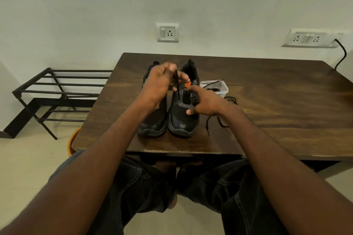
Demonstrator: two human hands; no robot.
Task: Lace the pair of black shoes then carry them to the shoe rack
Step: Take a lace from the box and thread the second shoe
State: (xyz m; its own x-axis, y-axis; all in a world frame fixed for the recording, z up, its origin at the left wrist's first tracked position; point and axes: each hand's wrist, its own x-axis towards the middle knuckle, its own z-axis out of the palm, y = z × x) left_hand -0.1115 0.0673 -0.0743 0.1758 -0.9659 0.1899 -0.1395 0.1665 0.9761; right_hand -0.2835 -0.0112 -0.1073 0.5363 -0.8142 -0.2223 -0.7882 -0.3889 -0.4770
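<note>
Two black shoes stand side by side on the dark wooden table (267, 86), toes toward me. My left hand (160, 84) is raised over the left shoe (152, 122) and pinches a black lace (178, 89) that runs taut down into the right shoe (181, 120). My right hand (205, 102) rests on the right shoe's eyelet area, fingers gripping its upper beside a small orange tag (188, 84). The lace's other end trails on the table to the right of that shoe. The left shoe is mostly hidden by my left hand and arm.
A clear plastic container (214, 87) with another black lace sits just right of the shoes. A black metal shoe rack (57, 89) stands on the floor left of the table, against the wall. Wall sockets and a black cable are behind the table.
</note>
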